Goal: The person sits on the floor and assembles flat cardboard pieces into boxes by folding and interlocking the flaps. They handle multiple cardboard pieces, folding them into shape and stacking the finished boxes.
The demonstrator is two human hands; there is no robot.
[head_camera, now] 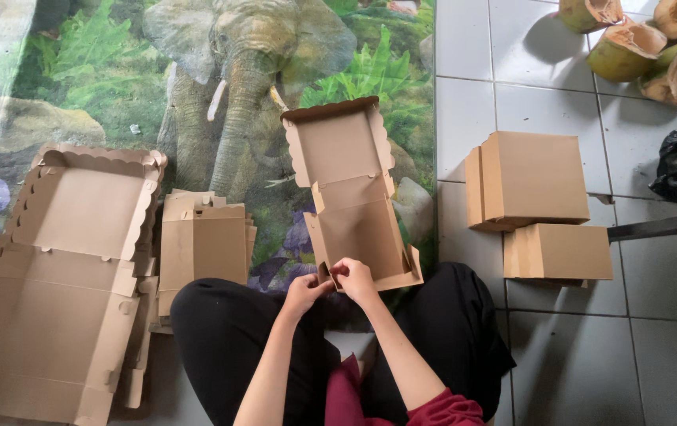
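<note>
Both hands pinch the near front flap of a half-folded cardboard box (pixel 352 213): left hand (pixel 304 293) at the corner, right hand (pixel 357 280) closed on the edge, steadying it on the elephant-print mat (pixel 78 71) before the knees. Flat blanks (pixel 62 276) lie left within reach; finished boxes (pixel 540 205) sit right on the tiled floor (pixel 654 347).

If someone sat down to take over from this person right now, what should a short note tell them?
Left hand and right hand: both pinch the near front wall of the half-folded box, lid standing open.
Done: two closed boxes stacked on the tiled floor to the right.
Left: this box's front wall and lid; a pile of flat blanks and a smaller folded stack wait at the left on the elephant mat.
</note>
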